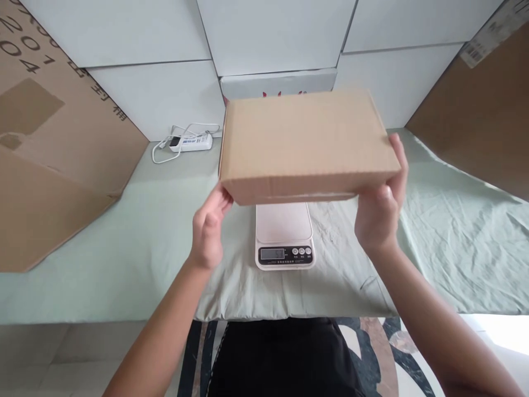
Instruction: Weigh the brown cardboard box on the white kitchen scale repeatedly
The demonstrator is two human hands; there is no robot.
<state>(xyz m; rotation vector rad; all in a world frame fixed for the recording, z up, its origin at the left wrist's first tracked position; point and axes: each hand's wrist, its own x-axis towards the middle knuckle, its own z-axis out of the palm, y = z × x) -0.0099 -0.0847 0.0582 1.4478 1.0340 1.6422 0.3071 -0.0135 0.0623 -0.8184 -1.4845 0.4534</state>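
Observation:
Between both hands is a closed brown cardboard box (pixel 306 138), held up over a white kitchen scale (pixel 285 226). My left hand (pixel 210 226) grips the box at its lower left corner, with its fingertips hidden under and behind the edge. On the right side, my right hand (pixel 382 201) wraps the lower right corner, fingers along the side and thumb at the front underside. The scale lies on the green cloth, its rear part covered from view by the box. Faint digits show on its display, too dim to read surely.
A white power strip (pixel 192 142) with a coiled white cable lies at the back left. Large cardboard panels stand at left (pixel 61 165) and right (pixel 479 110). White boxes (pixel 273 33) form a wall behind. The green cloth (pixel 157 237) ends at the table's front edge.

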